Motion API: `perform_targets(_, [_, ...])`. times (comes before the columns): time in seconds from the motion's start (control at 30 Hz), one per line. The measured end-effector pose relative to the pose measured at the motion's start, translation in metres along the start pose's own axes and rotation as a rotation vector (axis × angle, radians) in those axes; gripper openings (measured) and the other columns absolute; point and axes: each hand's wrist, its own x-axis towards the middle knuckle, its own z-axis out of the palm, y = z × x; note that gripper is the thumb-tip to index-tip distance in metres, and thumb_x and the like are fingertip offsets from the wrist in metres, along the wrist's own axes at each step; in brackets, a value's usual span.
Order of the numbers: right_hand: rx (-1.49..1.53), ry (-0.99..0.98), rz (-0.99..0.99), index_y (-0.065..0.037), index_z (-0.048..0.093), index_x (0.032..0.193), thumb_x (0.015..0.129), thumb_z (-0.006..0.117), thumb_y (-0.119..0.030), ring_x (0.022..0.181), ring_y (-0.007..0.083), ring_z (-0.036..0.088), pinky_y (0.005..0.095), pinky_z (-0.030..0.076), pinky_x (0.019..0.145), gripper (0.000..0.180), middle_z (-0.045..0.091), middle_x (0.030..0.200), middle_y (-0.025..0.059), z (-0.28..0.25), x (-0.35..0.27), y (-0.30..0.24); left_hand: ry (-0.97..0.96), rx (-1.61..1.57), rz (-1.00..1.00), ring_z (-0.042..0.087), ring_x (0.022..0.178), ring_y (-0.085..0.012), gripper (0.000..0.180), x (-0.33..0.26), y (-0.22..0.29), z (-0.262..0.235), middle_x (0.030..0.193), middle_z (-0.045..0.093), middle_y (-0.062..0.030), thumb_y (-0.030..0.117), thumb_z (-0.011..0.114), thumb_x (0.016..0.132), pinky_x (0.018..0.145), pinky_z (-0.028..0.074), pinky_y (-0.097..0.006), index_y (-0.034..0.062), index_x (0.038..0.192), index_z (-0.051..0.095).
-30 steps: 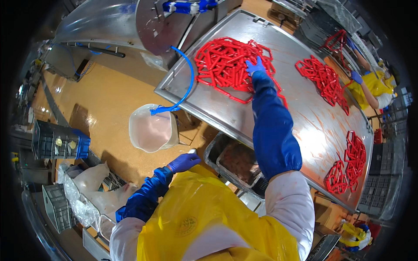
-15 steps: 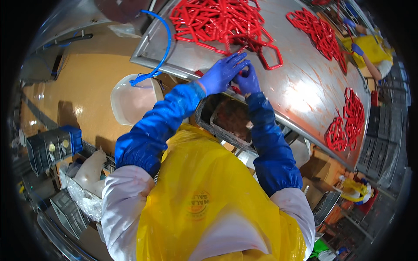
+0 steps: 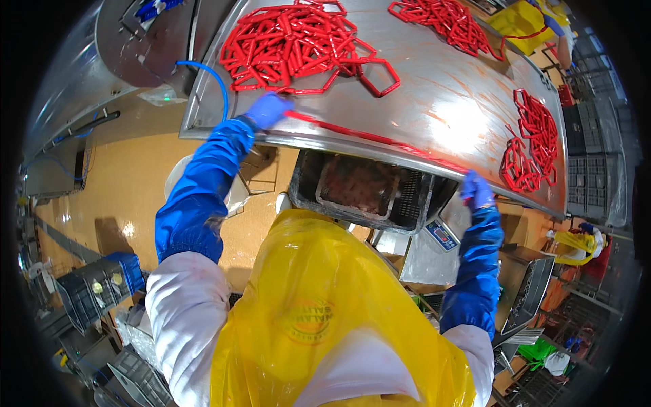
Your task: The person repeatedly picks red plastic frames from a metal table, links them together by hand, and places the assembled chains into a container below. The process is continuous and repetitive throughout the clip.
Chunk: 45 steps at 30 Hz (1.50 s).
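A steel table (image 3: 441,102) carries piles of red linked sausage strings. My left hand (image 3: 268,110), in a blue glove, grips one end of a red sausage string (image 3: 366,139) at the table's near edge. My right hand (image 3: 478,190), also gloved in blue, holds the other end, so the string lies stretched taut along the front rim. The big pile of red links (image 3: 291,44) sits just beyond my left hand. I wear a yellow apron and blue sleeve covers.
A grey crate with meat (image 3: 359,186) sits under the table's front edge, next to a scale (image 3: 441,234). Two more red piles (image 3: 536,142) (image 3: 447,20) lie right and far. A blue hose (image 3: 217,81) hangs left. Another person in yellow (image 3: 529,17) works far right.
My hands, together at the table's edge half a second ago, have moved apart, pulling one red string out straight along the front rim. Earlier my right hand reached into the big pile.
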Motion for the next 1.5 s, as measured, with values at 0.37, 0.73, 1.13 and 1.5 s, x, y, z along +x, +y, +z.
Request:
perform_targets(0.37, [-0.036,0.709,-0.057,-0.024,0.068,0.096,0.099,0.058,-0.037,0.048,0.008,0.039,0.0252,0.031,0.042,0.017,0.048,0.062,-0.0076,-0.242,0.035,-0.163,-0.032,0.093,-0.345,0.067,0.098,-0.0365,0.028,-0.003,-0.056,-0.034,0.101,0.071,-0.0166,0.036,0.065,0.09,0.086,0.052,-0.048,0.0101,0.099,0.071])
perform_targets(0.73, [-0.488,-0.225,-0.356,-0.011,0.064,0.121,0.103,0.046,-0.028,0.073,0.0205,0.06,0.0339,0.049,0.067,0.03,0.062,0.085,0.0042,0.219,0.086,0.103,-0.585,-1.517,-0.468,0.066,0.09,-0.0238,0.067,0.139,0.182,0.058,0.099,0.069,-0.0145,0.065,0.048,0.096,0.084,0.051,-0.042,0.0021,0.113,0.067])
perform_targets(1.13, [-0.954,0.032,-0.209,-0.007,0.067,0.115,0.099,0.049,-0.034,0.106,0.0432,0.063,0.0523,0.051,0.089,0.036,0.067,0.113,0.0229,0.262,0.05,0.163,-0.585,-1.397,-0.479,0.059,0.063,-0.0107,0.042,0.111,0.204,0.082,0.086,0.07,-0.0044,0.046,0.056,0.098,0.055,0.046,-0.027,0.0067,0.103,0.071])
perform_targets(1.5, [-1.284,0.234,-0.611,-0.009,0.069,0.09,0.079,0.063,-0.007,0.095,0.0403,0.063,0.0487,0.054,0.081,0.013,0.067,0.097,0.0157,0.227,0.079,0.001,0.189,-0.634,-0.067,0.068,0.086,-0.0325,0.034,0.119,0.2,0.01,0.096,0.07,-0.0179,0.029,0.061,0.099,0.071,0.051,-0.042,0.0079,0.125,0.066])
